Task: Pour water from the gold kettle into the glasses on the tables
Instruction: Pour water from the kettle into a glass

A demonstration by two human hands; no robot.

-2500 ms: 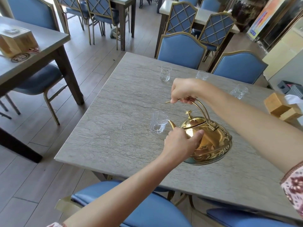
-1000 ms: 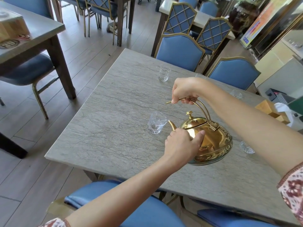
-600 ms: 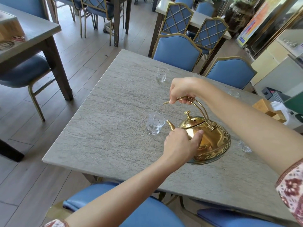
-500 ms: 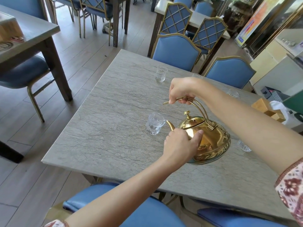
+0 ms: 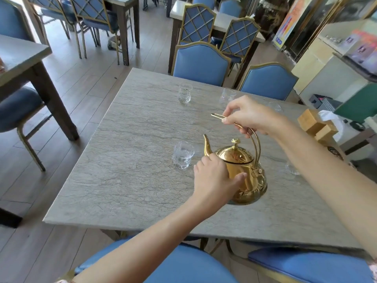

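Gripping the gold kettle [image 5: 242,174] upright on the bench [image 5: 130,180], right hand [image 5: 247,116] closes around its handle, left hand [image 5: 214,180] cups its body beside a water-filled glass [image 5: 182,155].

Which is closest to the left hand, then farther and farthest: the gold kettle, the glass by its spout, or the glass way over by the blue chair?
1. Gold kettle: left hand is touching its side.
2. Glass by the spout: just beyond the hand.
3. Far glass: across the table, near the blue chair.
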